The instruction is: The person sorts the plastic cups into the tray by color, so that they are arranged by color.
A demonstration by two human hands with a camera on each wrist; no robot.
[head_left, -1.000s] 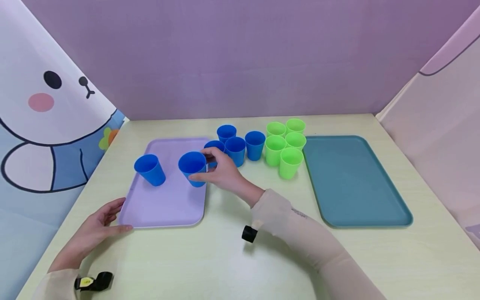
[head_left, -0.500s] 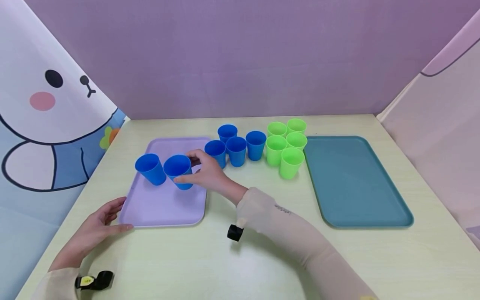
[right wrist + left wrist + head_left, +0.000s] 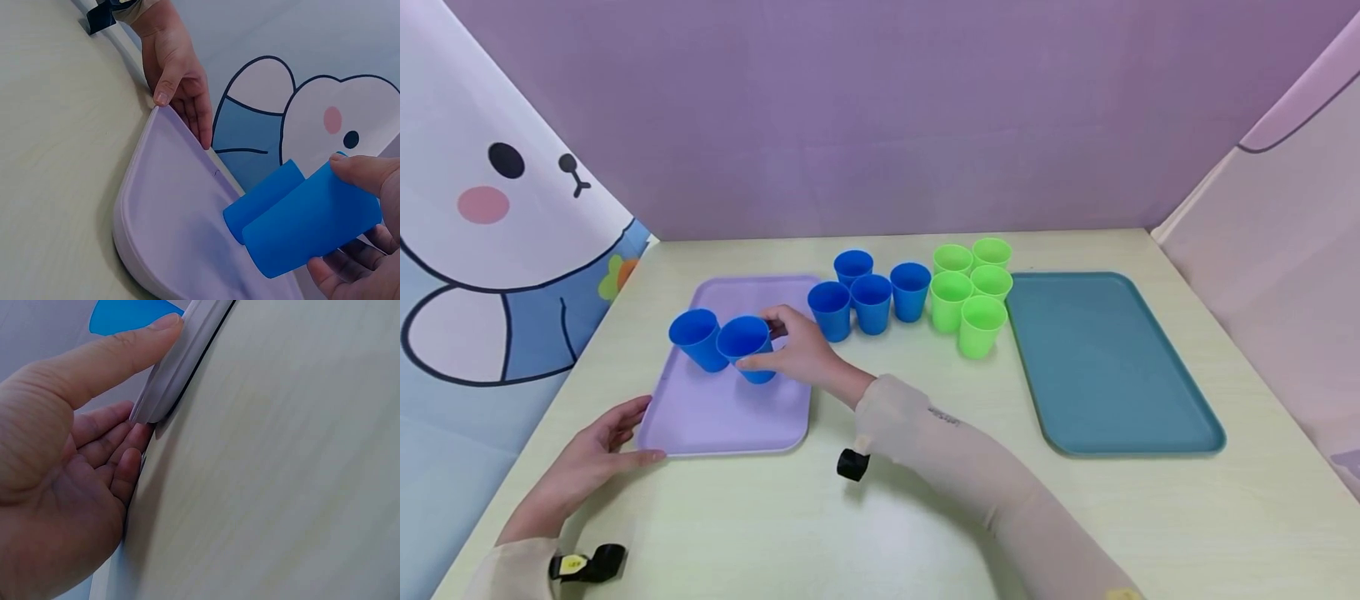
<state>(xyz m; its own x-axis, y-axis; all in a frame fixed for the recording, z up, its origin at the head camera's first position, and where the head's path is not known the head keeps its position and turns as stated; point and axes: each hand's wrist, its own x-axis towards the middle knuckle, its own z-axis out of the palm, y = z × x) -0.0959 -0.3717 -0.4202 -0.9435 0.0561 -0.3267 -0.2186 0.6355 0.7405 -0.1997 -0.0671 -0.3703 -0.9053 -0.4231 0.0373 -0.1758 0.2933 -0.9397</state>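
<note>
In the head view my right hand (image 3: 801,343) holds a blue cup (image 3: 746,340) upright, thumb on the near side and fingers behind it. The cup is over the lilac tray (image 3: 737,425), right beside a second blue cup (image 3: 697,340) that stands there. In the right wrist view the held cup (image 3: 306,222) overlaps that other cup (image 3: 265,197). My left hand (image 3: 583,462) holds the tray's near left corner, thumb at the front edge and fingers along the left side. The left wrist view shows the thumb (image 3: 119,359) against the tray rim (image 3: 187,356).
Right of the lilac tray stand several blue cups (image 3: 872,305), and beside them several green cups (image 3: 982,327). Farther right lies a teal tray (image 3: 1112,367) with a raised rim. A purple backdrop (image 3: 880,117) closes off the rear of the pale table (image 3: 775,525).
My right hand has carried its blue cup leftward across the lilac tray, up beside the cup standing there. The left hand has stayed at the tray corner.
</note>
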